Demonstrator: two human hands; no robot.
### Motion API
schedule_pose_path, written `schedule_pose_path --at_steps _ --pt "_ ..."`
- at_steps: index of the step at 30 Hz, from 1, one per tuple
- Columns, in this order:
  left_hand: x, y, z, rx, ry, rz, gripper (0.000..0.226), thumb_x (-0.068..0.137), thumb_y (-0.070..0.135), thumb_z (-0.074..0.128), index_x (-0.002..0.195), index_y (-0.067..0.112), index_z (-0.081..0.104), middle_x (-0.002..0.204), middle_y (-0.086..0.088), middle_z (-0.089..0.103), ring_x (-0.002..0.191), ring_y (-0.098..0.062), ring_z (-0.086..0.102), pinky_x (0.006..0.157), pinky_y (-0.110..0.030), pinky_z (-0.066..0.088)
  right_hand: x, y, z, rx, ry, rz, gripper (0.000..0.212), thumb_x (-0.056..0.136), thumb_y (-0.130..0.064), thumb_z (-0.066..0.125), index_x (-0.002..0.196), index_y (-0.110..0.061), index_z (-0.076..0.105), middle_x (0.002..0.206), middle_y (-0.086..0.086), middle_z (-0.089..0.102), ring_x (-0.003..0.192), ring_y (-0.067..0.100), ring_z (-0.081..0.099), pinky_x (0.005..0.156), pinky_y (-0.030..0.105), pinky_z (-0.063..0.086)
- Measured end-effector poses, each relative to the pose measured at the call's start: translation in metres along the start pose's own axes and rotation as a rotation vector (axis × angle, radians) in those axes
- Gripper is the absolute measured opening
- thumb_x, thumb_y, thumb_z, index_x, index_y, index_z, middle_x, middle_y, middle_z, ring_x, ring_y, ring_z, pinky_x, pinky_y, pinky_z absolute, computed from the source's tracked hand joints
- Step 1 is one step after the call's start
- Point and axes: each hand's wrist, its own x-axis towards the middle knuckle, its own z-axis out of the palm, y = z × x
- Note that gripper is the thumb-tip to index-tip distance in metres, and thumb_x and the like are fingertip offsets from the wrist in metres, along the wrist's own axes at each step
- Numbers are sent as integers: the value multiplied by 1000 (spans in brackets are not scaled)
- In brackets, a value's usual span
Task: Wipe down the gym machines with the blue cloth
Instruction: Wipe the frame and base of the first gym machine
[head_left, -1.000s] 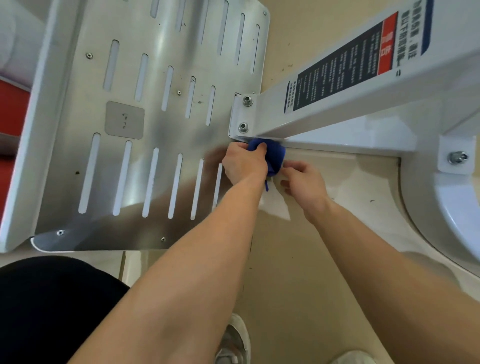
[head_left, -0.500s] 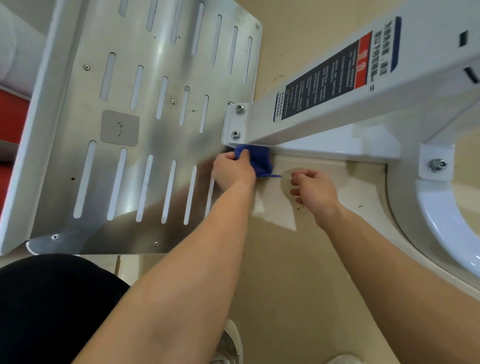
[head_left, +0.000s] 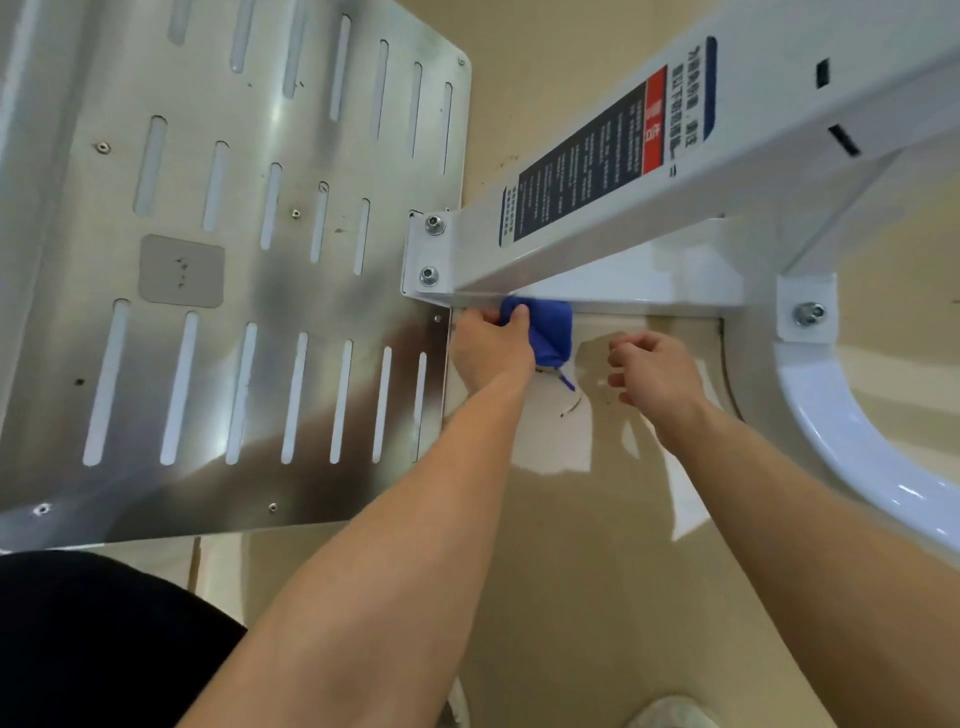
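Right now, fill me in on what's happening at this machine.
A person is wiping down a gym machine. Their left hand grips the blue cloth and holds it against the lower edge of the white beam, close to where the beam bolts onto the slotted metal plate. The right hand hangs beside the cloth with its fingers loosely curled, holding nothing and apart from the cloth.

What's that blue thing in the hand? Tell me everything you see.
The blue cloth is deep blue, soft-looking fabric bunched into a wad. The left hand grips it, curling over its upper edge and holding it against the lower edge of the white machine beam. A loose blue thread dangles from its lower end.
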Motion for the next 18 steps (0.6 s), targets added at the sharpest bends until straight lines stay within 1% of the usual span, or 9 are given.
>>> schedule_pose_path --at_steps 2,4,6,8,10,12,14,16,18 --pt "7 -5 -6 9 18 17 24 84 37 72 89 14 72 90 -1 71 85 -18 62 74 -25 44 -1 1 2 -4 -6 3 16 88 -15 52 85 -21 66 85 3 68 81 25 65 79 44 55" --pt "9 -5 -7 2 27 18 22 84 37 72 87 15 70 90 -2 71 84 -18 61 74 -25 44 -3 0 6 -18 -19 -7 16 89 -15 53 83 -23 65 85 0 67 88 27 67 85 46 54" --pt "3 0 -1 -22 4 11 20 84 36 72 81 16 68 81 1 67 79 -17 59 70 -23 41 -6 -2 8 -31 -20 -23 17 89 -15 52 81 -26 63 86 -6 67 90 24 68 86 43 54" --pt "-9 7 13 -43 -42 -4 20 84 35 73 74 20 63 71 7 62 75 -16 60 63 -21 40 -6 -1 7 -56 -7 -22 17 88 -15 52 84 -26 65 86 -6 68 88 22 67 84 40 54" --pt "-22 14 29 -84 -91 -62 20 83 37 72 75 24 59 74 8 62 76 -16 62 64 -23 45 -5 1 3 -33 12 1 24 86 -14 52 103 -20 68 95 -2 70 91 20 66 86 39 54" --pt "-31 17 42 -153 -133 -160 20 84 38 71 80 26 55 83 5 65 78 -18 64 70 -28 50 -2 4 -4 29 34 -16 38 88 -14 53 124 -20 62 112 -5 68 99 15 64 91 36 53" --pt "-33 16 47 -182 -166 -193 19 84 38 71 85 24 57 87 1 68 80 -21 67 75 -32 54 0 4 -8 65 45 -118 48 89 -13 56 135 -24 53 119 -10 61 103 6 61 87 25 51" --pt "-31 16 43 -197 -205 -181 14 86 33 69 86 20 63 90 -5 71 83 -25 69 81 -37 57 -2 5 -4 102 24 -199 48 86 -13 61 132 -24 53 120 -11 60 104 4 60 85 21 50" --pt "-26 17 35 -189 -227 -160 12 86 19 62 75 17 65 88 -12 73 79 -26 68 81 -41 58 -5 7 7 113 13 -242 41 82 -19 69 119 -25 54 113 -11 62 101 5 61 81 18 50"
